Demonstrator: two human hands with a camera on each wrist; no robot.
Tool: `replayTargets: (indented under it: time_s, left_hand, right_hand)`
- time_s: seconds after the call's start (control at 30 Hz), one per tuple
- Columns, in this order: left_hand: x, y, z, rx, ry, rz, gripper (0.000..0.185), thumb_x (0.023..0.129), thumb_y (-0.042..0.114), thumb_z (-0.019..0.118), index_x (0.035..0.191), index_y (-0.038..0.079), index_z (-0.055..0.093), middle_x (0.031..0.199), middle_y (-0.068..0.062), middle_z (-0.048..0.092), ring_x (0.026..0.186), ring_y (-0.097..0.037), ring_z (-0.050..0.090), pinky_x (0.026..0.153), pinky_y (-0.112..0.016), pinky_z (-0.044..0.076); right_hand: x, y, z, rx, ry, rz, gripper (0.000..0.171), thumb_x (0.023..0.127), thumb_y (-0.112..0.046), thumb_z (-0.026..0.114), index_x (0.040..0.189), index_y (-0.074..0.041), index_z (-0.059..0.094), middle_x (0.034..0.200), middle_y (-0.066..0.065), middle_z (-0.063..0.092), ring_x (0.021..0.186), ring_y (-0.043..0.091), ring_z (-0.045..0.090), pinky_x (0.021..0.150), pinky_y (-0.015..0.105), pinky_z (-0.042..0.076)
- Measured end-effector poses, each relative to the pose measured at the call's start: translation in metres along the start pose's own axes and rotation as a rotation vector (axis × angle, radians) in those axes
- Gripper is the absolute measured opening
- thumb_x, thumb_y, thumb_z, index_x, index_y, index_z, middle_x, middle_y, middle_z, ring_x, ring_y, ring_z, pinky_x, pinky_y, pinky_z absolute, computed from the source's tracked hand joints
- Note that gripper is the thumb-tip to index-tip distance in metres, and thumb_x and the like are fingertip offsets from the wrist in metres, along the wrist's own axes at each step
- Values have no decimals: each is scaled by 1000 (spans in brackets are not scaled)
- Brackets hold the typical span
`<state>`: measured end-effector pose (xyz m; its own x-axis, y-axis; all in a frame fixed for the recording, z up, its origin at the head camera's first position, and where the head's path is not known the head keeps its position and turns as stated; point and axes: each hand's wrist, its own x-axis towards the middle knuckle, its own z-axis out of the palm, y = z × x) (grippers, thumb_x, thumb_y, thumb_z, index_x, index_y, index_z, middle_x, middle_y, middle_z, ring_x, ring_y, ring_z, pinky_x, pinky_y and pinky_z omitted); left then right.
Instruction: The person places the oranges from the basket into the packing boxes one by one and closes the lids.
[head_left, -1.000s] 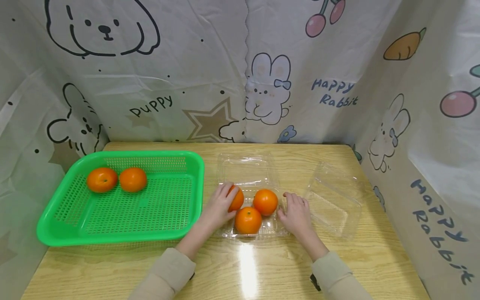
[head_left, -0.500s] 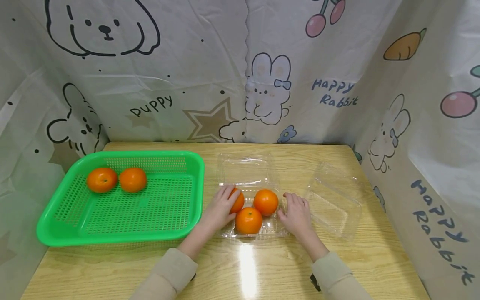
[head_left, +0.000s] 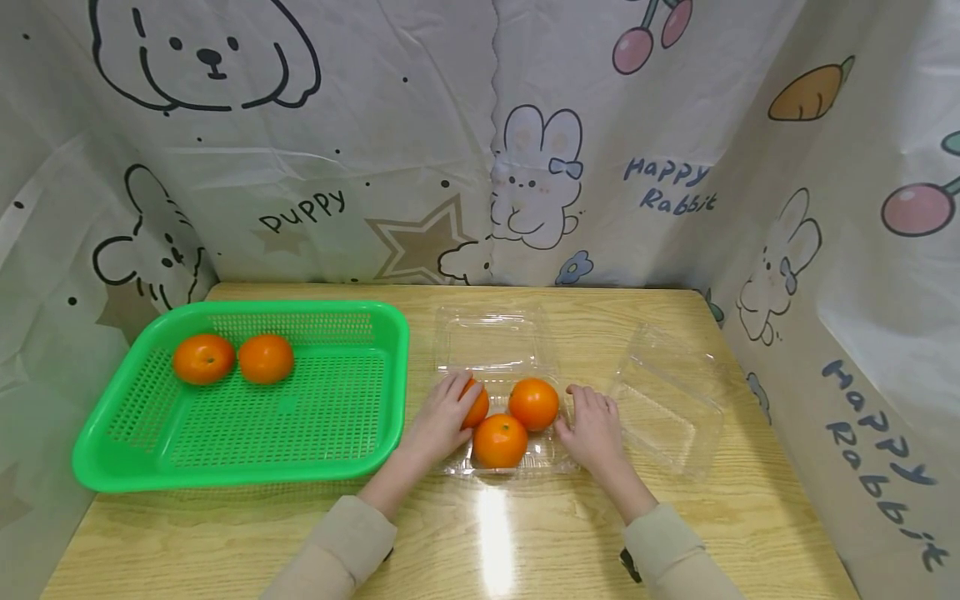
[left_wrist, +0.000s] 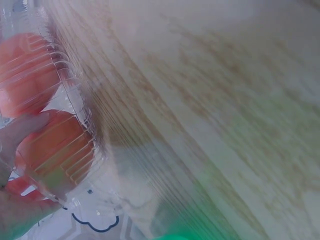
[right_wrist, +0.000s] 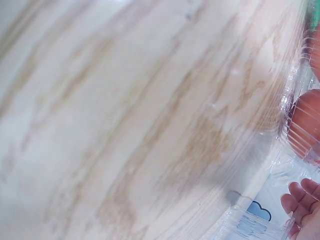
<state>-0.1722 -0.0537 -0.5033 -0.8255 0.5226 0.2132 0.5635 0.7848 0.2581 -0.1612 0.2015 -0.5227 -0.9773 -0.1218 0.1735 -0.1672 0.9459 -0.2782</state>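
Observation:
In the head view, an open clear plastic clamshell box (head_left: 487,342) lies mid-table with three oranges in its base. My left hand (head_left: 435,421) curls over the left orange (head_left: 476,407), thumb toward the front and fingers behind. In the left wrist view this same orange (left_wrist: 62,150) shows through the ribbed wall, thumb on it. Against it sits the front orange (head_left: 500,442), and the back right orange (head_left: 534,404) is beside that. My right hand (head_left: 596,429) rests at the box's right edge, fingers loosely bent around no fruit; the right wrist view shows the fingers (right_wrist: 302,200) relaxed.
On the left stands a green mesh basket (head_left: 285,479) holding two oranges (head_left: 204,360) at its back left. A second clear plastic box (head_left: 667,408) lies to the right of my right hand. A printed cloth (head_left: 360,167) encloses the table's back and sides.
My left hand has shifted slightly right and toward me with its orange, and the other two oranges in the box have edged right. The right hand has stayed still.

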Motion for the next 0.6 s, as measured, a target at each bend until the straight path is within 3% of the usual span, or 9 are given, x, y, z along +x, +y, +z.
replayTargets:
  time_s: [0.6]
  left_hand:
    - [1,1,2,1,24,19,66,67,12,78,125,4,48,130,-19,41,120,-36,38,101,-47,34]
  right_hand:
    - [0,1,2,3,16,-13,49,77,-24,60,118,-1,50,112,16,56,107,33,49,98,48,29]
